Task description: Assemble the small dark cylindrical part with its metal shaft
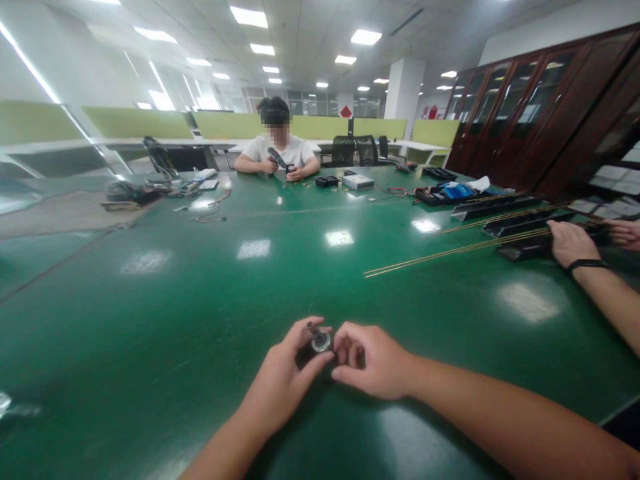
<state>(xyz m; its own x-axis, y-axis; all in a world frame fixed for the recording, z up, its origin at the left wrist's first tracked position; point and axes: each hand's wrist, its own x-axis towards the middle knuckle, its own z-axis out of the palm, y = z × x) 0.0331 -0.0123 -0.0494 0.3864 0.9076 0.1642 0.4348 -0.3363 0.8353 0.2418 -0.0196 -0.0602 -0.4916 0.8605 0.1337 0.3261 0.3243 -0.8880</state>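
My left hand (283, 373) is closed around a small dark metal part (321, 341) with a round, shiny flange and a short stem pointing up. Thumb and fingers grip it from the sides, just above the green table. Right beside it is my right hand (373, 360), its fingers loosely curled and its thumb apart from them. The right fingertips are close to the flange; whether they touch it I cannot tell. Nothing shows inside the right hand.
Across the green table (210, 293) a person (277, 150) holds a dark tool. At right, another person's hand (575, 243) rests by black channels (523, 248) and thin brass rods (415, 261). A black tray (440, 197) and a white box (358, 181) lie farther back; cables (213, 210) lie left.
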